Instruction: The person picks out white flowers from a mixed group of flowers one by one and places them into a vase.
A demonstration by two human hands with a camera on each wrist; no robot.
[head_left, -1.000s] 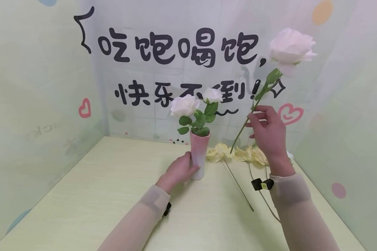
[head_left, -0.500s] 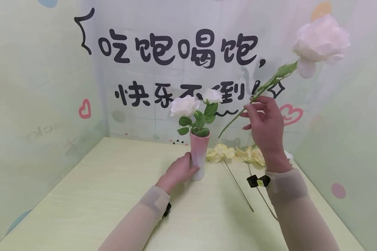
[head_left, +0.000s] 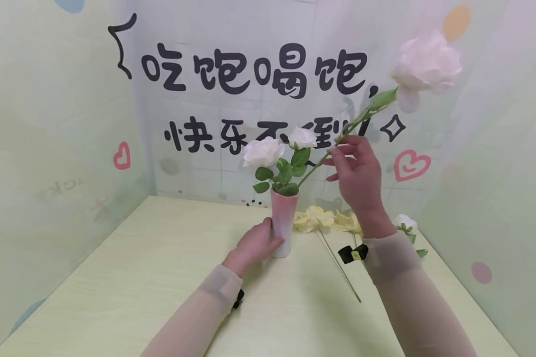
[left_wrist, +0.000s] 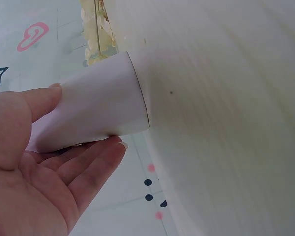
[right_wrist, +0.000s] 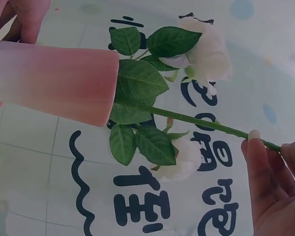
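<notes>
My left hand (head_left: 253, 245) holds a pink-to-white vase (head_left: 285, 213) that stands upright on the table. In the left wrist view, the thumb lies on one side of the vase (left_wrist: 96, 105) and the fingers on the other. Two white roses (head_left: 262, 151) with green leaves stand in it. Between thumb and fingertips, my right hand (head_left: 362, 181) pinches the stem of a large pale pink rose (head_left: 426, 64). This rose leans up to the right. In the right wrist view, its green stem (right_wrist: 201, 121) reaches the vase mouth, where leaves (right_wrist: 137, 83) overlap its lower end.
Yellow flowers (head_left: 314, 218) with long thin stems lie on the table (head_left: 161, 277) right of the vase. Another white rose (head_left: 405, 224) lies farther right, partly behind the right sleeve (head_left: 395, 258). A printed backdrop (head_left: 223, 29) encloses the table at the back and sides.
My right hand first tilted the pink rose to the right, then moved left, bringing the stem's lower end to the vase mouth. The left hand and the vase have stayed in place.
</notes>
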